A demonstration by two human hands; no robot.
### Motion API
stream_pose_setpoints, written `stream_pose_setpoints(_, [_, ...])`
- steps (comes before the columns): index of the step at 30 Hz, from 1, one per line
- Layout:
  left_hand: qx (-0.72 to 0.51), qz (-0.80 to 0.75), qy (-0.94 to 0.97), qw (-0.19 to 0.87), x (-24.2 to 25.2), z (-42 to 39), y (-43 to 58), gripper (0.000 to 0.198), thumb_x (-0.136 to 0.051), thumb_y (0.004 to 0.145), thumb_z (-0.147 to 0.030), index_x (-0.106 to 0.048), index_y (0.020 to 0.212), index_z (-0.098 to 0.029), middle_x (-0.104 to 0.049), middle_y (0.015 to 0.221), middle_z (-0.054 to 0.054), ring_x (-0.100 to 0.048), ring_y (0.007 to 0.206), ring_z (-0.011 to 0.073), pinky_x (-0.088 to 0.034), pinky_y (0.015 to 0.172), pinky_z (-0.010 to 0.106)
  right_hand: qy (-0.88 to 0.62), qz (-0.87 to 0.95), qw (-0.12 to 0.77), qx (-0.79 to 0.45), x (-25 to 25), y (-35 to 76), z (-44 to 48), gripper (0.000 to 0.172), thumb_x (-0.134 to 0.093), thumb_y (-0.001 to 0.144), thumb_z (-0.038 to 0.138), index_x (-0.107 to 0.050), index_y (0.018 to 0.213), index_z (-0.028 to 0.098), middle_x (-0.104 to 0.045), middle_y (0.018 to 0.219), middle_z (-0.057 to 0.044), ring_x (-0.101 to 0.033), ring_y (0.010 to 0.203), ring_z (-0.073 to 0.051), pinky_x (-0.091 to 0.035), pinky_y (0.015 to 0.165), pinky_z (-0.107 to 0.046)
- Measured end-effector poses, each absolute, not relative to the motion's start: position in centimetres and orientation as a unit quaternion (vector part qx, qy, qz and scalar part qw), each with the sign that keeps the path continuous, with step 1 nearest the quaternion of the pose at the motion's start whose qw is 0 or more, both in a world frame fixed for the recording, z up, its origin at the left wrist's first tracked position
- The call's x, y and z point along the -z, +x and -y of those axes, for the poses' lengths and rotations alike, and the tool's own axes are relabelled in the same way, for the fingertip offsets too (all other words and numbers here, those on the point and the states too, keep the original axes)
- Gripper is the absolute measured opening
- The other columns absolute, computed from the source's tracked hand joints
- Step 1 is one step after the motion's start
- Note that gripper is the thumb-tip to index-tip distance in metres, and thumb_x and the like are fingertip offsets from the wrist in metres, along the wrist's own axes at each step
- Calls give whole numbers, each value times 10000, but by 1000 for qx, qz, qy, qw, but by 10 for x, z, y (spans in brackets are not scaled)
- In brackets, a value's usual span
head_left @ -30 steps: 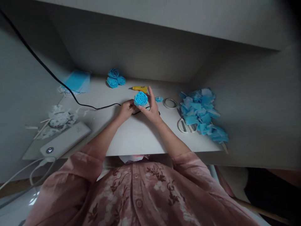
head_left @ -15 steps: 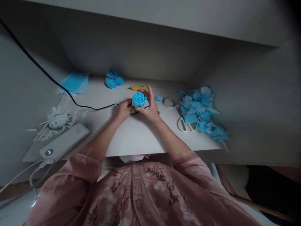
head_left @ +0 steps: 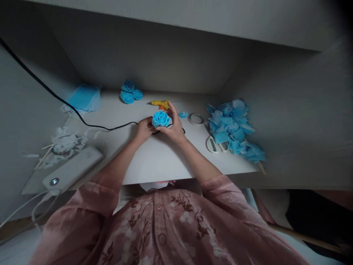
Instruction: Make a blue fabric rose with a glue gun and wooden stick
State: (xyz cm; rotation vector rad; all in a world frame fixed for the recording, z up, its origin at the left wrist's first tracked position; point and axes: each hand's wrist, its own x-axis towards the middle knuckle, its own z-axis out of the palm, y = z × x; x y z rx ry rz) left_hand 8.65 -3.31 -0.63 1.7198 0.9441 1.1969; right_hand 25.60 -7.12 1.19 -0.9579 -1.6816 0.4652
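Observation:
Both my hands hold a blue paper rose (head_left: pixel 161 119) above the middle of the white desk (head_left: pixel 154 158). My left hand (head_left: pixel 143 129) pinches it from below on the left, fingers closed. On the rose's right side my right hand (head_left: pixel 173 126) wraps round it, one finger raised along its far edge. A yellow glue gun (head_left: pixel 160 104) lies just behind the rose, its black cord (head_left: pixel 82 119) running off to the left.
Three finished blue roses (head_left: pixel 129 92) sit at the back. A heap of blue paper pieces (head_left: pixel 234 127), white scissors (head_left: pixel 216 144) and a tape ring (head_left: pixel 196 118) lie to the right. Blue sheets (head_left: pixel 84 98), white scraps (head_left: pixel 64 141) and a white power strip (head_left: pixel 71 168) are on the left.
The rose and both hands have shifted slightly down and left in view, and my right fingers have curled closer round it. The camera tilted a little.

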Motion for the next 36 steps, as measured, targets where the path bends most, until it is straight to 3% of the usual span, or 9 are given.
stream_pose_setpoints(6, [-486,-410,668,387,1,34,82,240,-730,727,-314,-765,899,-150,-791,872,59,-695,866,243,-552,793,312,-383,733,528,-194,-18,258,72,1211,-514,773,960,-178,1700,257,-577,1534,-183,-545,1452,-359,-394,1256,-581])
stream_pose_setpoints(12, [-493,-412,667,377,0,34,83,190,-715,728,-247,-766,890,-162,-770,807,42,-685,830,229,-553,758,295,-390,719,525,-235,-27,256,78,1165,-620,767,903,-235,1681,293,-581,1558,-153,-507,1500,-358,-355,1281,-591])
stream_pose_setpoints(17, [-499,-375,680,384,-2,34,85,119,-692,743,-242,-741,822,-168,-772,835,41,-680,844,219,-557,821,306,-416,713,519,-222,-23,257,78,1116,-677,780,841,-280,1668,294,-549,1587,-137,-533,1466,-354,-372,1270,-565])
stream_pose_setpoints(21, [-490,-376,699,360,-6,35,83,96,-684,755,-272,-696,724,-182,-749,807,36,-661,840,216,-539,819,300,-434,701,521,-222,-23,259,76,1155,-753,700,844,-365,1630,282,-532,1586,-147,-516,1462,-379,-378,1257,-575])
stream_pose_setpoints(27, [-506,-383,683,361,-11,35,83,105,-638,738,-275,-680,737,-178,-721,768,22,-617,763,190,-505,741,278,-414,731,500,-211,-39,268,66,1143,-731,590,935,-555,1497,263,-595,1524,-160,-528,1446,-388,-397,1241,-579])
stream_pose_setpoints(31, [-516,-403,662,364,-8,33,84,85,-585,731,-230,-633,676,-187,-639,639,-1,-554,639,159,-463,653,264,-396,741,487,-238,-48,273,58,1204,-694,623,944,-460,1590,266,-549,1589,-168,-485,1512,-373,-367,1269,-565])
stream_pose_setpoints(34, [-509,-400,672,360,-6,31,82,66,-611,727,-221,-656,701,-181,-665,690,6,-568,675,164,-474,676,267,-377,742,482,-272,-49,270,58,1226,-732,644,900,-392,1635,263,-538,1608,-164,-478,1529,-357,-345,1289,-553])
stream_pose_setpoints(36, [-500,-396,683,356,-4,31,81,67,-649,731,-242,-669,713,-181,-688,733,13,-589,721,176,-491,707,273,-371,739,485,-284,-47,265,60,1152,-770,675,840,-430,1613,265,-552,1598,-152,-498,1516,-349,-356,1286,-543])
